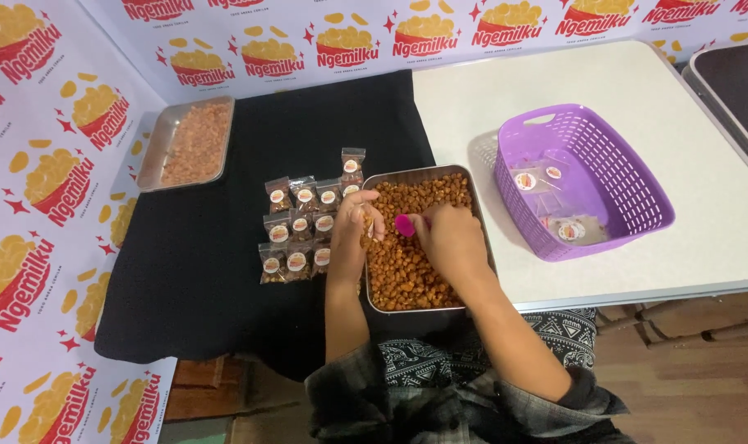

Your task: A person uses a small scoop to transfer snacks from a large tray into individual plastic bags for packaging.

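Head view, looking down over a steel tray of brown coated nuts, the landmark for everything else. Right hand curled over the tray's middle, fingers pinched on a small pink scoop, forearm angled in from the tray's near right corner. Left hand at the tray's left rim, fingers bent around a small clear pouch, forearm running straight back. Filled sachets in rows just left of the tray; purple basket well right of it.
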